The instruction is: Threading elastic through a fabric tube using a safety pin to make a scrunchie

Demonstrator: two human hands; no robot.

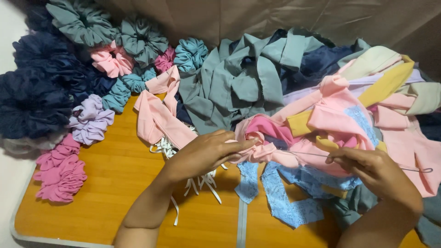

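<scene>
Pinching a bunched pink fabric tube point(257, 149) closed in your left hand point(204, 154), you hold it just above the wooden table point(115, 183). Your right hand point(374, 170) grips a thin metal wire threader point(312, 154) running into that tube, amid loose fabric strips point(239, 78) and finished scrunchies point(89, 119).

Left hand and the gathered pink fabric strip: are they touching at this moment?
Touching. The head view shows the left hand with its fingertips pinching the bunched end of the pink fabric strip, no gap between them, while the right hand holds a thin metal wire.
</scene>
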